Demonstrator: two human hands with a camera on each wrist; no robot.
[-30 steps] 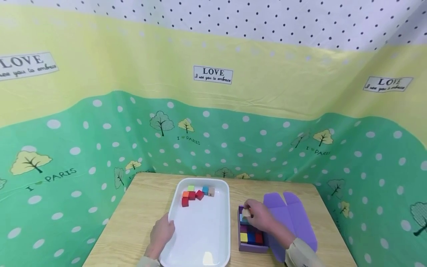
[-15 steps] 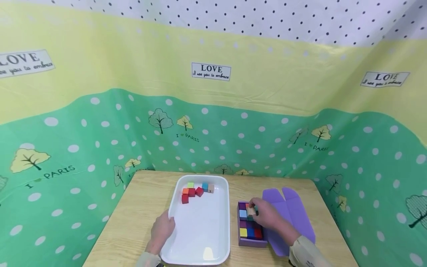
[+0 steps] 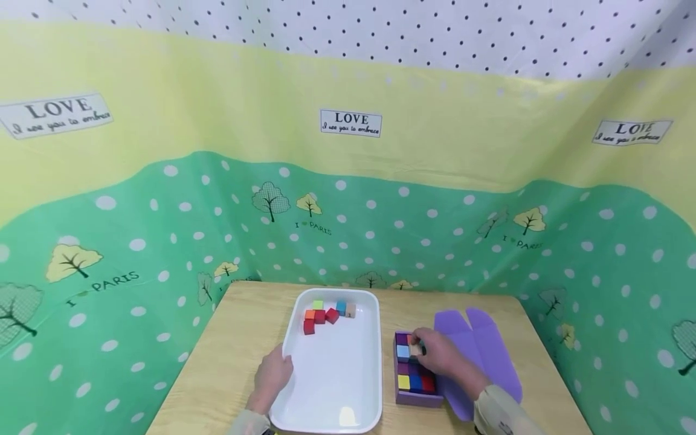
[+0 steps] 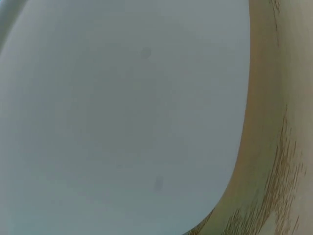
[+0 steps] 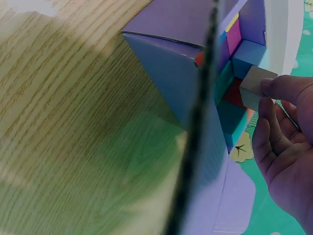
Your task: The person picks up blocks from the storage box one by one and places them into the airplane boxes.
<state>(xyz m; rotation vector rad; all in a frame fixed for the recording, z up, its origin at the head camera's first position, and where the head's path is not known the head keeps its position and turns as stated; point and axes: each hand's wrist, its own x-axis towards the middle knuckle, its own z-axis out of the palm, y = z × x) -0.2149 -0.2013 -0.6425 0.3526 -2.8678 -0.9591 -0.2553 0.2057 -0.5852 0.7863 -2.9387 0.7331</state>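
My left hand [image 3: 273, 371] grips the left rim of a white tray [image 3: 331, 380]; the left wrist view shows only the pale tray [image 4: 122, 107] and wood. Colored cubes stand at the tray's far end: lime [image 3: 318, 306], orange [image 3: 310, 315], several red [image 3: 309, 327], blue [image 3: 341, 307] and natural wood [image 3: 350, 311]. Over a purple box [image 3: 418, 400], my right hand [image 3: 439, 354] pinches a plain wooden cube [image 5: 255, 87] between thumb and fingertips. Inside the box lie cubes, including light blue [image 3: 403, 353], yellow [image 3: 403, 382] and red [image 3: 428, 383]. My hand hides some of them.
The box's purple lid [image 3: 481, 356] is folded open to the right on the wooden table [image 3: 201, 374]. A green and yellow printed curtain [image 3: 380, 241] surrounds the table's back and sides. In the right wrist view a dark blurred strip [image 5: 195, 127] crosses the picture.
My right hand has shifted slightly right over the box with the wooden cube, uncovering cubes at the box's far left. My left hand stays on the tray rim. The head view has shifted slightly.
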